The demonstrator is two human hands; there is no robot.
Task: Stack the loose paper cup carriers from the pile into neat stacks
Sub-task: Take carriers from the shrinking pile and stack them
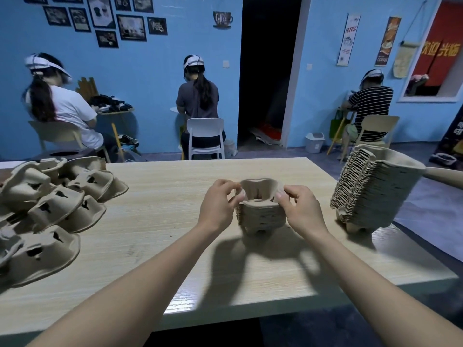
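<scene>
A short stack of brown pulp cup carriers [260, 216] stands on the wooden table [162, 246], in the middle. My left hand [219, 205] pinches the left rim of its top carrier. My right hand [300, 209] pinches the right rim. A pile of loose carriers [47, 209] lies upside down on the table's left side. A tall, leaning stack of carriers [370, 191] stands near the right edge.
Three people sit with their backs to me at small tables along the blue wall. A white chair [205, 139] and a dark open doorway [265, 71] lie beyond the table. A small bin [314, 142] stands on the floor.
</scene>
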